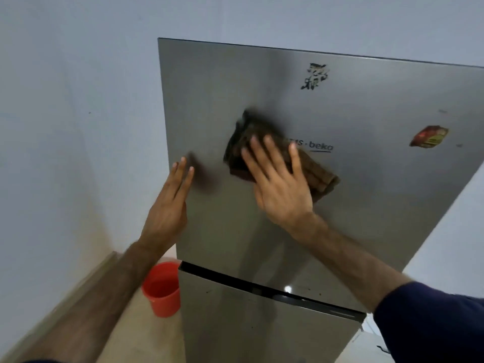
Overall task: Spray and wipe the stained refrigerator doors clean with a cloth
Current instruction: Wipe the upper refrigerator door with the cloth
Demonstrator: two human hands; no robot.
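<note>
A tall steel refrigerator stands before me, its upper door above a dark gap and its lower door below. My right hand lies flat, fingers spread, pressing a brown cloth against the upper door over the brand lettering. My left hand rests flat on the door's left edge, holding nothing. A black scribbled stain sits high on the upper door. Small dark specks dot the lower door. No spray bottle is in view.
A red and yellow magnet sticks to the upper door at the right. A red bucket stands on the floor left of the fridge, near the wall. Pale walls surround the refrigerator.
</note>
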